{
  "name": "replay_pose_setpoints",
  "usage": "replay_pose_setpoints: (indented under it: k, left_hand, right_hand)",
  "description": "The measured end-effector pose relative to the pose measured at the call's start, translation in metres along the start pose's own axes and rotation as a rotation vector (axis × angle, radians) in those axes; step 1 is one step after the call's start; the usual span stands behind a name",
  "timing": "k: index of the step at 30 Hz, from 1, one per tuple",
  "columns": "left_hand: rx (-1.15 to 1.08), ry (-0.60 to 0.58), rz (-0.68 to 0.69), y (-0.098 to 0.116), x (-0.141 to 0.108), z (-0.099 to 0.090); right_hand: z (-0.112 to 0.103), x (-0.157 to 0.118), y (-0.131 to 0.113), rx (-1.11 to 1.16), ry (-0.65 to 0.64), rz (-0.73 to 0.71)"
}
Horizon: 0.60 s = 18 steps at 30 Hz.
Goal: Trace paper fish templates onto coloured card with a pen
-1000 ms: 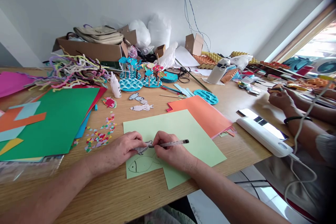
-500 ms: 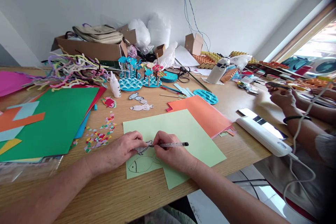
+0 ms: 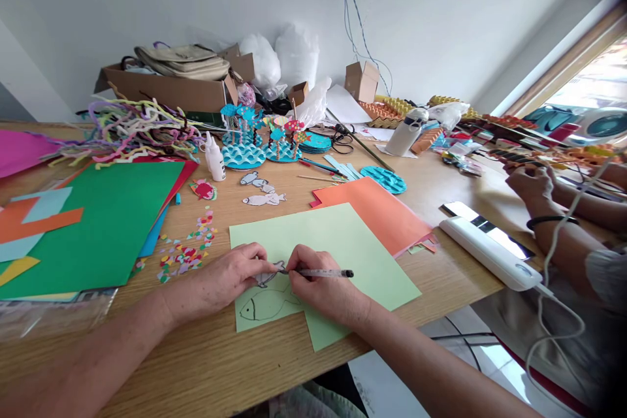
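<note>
A sheet of pale green paper (image 3: 337, 235) lies before me, one corner cut out along its near edge. On it rests a small grey paper fish cutout (image 3: 267, 279), pressed flat by the fingers of my left hand (image 3: 232, 275), which partly cover it. My right hand (image 3: 323, 287) is closed round a pen (image 3: 330, 272), whose tip is close to the cutout's tail; the fingers hide the exact contact. Just below the cutout, a larger fish outline (image 3: 267, 305) is drawn on the green paper.
Orange paper (image 3: 372, 212) lies beyond the green sheet. Left are a green sheet (image 3: 112, 215), paper confetti (image 3: 189, 251) and a glue bottle (image 3: 214, 158). More fish cutouts (image 3: 264, 199) lie ahead. At right are a white power strip (image 3: 490, 255) and another person's hands (image 3: 531, 183).
Both hands keep almost the same place, the pen shifting only very slightly. The other person's hands at the right have moved a little.
</note>
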State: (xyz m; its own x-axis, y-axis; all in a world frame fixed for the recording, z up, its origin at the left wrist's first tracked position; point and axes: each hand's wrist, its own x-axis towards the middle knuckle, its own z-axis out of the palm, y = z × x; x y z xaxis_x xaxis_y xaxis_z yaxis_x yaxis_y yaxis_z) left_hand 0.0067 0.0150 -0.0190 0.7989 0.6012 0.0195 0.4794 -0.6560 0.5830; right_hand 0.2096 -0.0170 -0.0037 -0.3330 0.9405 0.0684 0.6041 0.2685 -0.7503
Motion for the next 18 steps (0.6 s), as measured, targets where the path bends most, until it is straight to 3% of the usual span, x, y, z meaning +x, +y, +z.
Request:
replay_pose_setpoints:
  k: [18]
  left_hand:
    - [0.111, -0.078, -0.027, 0.0056, 0.0059, -0.004]
  right_hand:
    - [-0.0067, -0.003, 0.0064, 0.056, 0.015, 0.024]
